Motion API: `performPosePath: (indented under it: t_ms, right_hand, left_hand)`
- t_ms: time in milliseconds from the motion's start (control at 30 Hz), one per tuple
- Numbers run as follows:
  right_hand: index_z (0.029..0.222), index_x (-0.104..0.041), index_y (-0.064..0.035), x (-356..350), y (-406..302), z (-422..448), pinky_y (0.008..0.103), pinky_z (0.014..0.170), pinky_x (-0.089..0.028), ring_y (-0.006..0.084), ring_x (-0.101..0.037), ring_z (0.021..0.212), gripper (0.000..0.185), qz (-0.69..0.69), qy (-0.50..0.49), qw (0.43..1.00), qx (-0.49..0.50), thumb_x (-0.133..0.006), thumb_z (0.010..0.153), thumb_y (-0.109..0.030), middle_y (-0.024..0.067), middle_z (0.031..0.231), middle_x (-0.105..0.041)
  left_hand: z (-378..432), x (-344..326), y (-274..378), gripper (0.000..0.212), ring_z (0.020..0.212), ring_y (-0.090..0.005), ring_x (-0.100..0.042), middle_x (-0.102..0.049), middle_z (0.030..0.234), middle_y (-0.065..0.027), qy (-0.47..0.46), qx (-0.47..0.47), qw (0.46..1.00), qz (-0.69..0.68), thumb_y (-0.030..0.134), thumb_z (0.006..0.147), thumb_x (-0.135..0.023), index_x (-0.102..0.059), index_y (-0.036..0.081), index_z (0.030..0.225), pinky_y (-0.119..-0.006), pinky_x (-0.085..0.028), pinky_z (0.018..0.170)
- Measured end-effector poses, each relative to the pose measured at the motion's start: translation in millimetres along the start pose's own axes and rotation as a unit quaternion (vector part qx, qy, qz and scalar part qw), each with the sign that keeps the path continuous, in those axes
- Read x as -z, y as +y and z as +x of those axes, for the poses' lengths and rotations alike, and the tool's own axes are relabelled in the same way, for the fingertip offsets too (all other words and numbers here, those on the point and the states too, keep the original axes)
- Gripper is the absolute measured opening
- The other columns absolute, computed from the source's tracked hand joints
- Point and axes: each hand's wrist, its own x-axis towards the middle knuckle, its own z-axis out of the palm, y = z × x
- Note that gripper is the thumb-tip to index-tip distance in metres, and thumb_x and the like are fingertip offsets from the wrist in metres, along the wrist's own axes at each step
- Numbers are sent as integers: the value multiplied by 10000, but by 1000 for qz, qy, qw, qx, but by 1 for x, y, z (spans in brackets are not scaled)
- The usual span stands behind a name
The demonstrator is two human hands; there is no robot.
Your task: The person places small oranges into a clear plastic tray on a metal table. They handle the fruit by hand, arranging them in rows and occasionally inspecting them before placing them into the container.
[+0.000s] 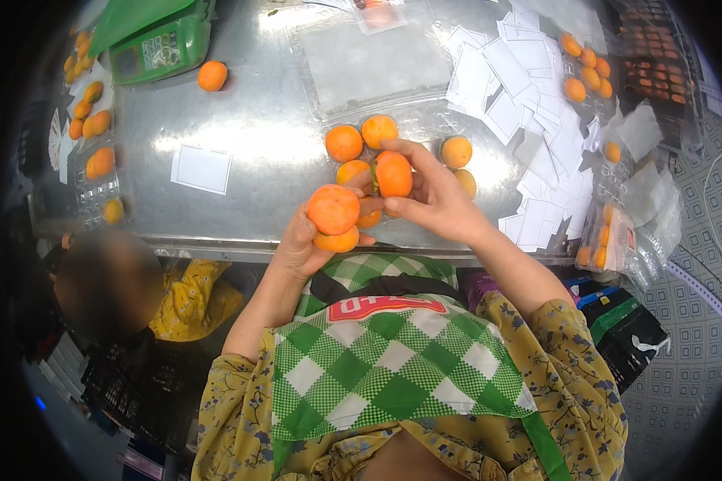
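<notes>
Two orange persimmons rest in my left hand [298, 246], the upper persimmon [333, 209] overlapping the lower one [337, 240]. My right hand [448, 201] grips another persimmon [393, 174] from its right side, its green calyx turned to the left. Both hands are above the near edge of the metal table, close together. Behind and under them sit several more persimmons [344, 143], partly hidden by my fingers. To the right of my right hand, a paler persimmon [456, 152] lies in a clear plastic tray, with another partly visible below it.
White paper cards [517, 66] lie scattered on the right. At the back left stands a green scale [159, 54], near a single persimmon [212, 76]. Filled clear trays line both sides. A flat clear plastic tray [373, 66] lies at the back. Another person's yellow sleeve [186, 306] is at left.
</notes>
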Motion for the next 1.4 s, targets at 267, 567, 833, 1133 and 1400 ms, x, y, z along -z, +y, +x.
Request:
performPosePath:
  t_ms: [267,567,833,1133,1400]
  right_hand:
    - [1109,-512,-23,30,-9,18,322,727,-489,241,-602,858,484,-373,125,913,110,-726,696,-157,131,998,-581]
    - [1049,-548,-26,56,4,52,390,766,-467,316,-545,897,481,-528,145,831,100,-752,651,-206,138,944,-517]
    - [1076,-563,-31,53,12,54,402,738,-488,330,-573,854,488,-529,153,831,77,-753,688,-256,152,971,-517]
    - [1050,-613,-62,109,-6,12,319,704,-502,220,-593,780,399,-460,177,868,70,-738,699,-207,109,958,-552]
    - [1087,-550,-44,77,25,-6,372,754,-491,303,-566,855,477,-542,205,814,39,-745,680,-201,138,986,-497]
  left_hand:
    - [-2,3,1,723,1288,-413,-329,-230,1461,-180,4,-18,1000,-6,455,671,-777,-516,66,1221,-469,-562,798]
    - [-3,1,9,710,1278,-415,-345,-253,1454,-174,22,-32,998,46,504,668,-756,-527,126,1223,-451,-569,793]
    - [-2,4,8,725,1281,-424,-333,-267,1451,-166,26,-29,998,45,501,656,-765,-525,122,1225,-452,-569,793]
    - [-6,16,7,753,1270,-410,-356,-298,1433,-167,43,-27,998,32,476,657,-772,-497,97,1246,-468,-563,800]
    - [0,7,4,790,1250,-390,-391,-322,1416,-175,60,-2,997,38,468,653,-777,-471,63,1258,-493,-548,821]
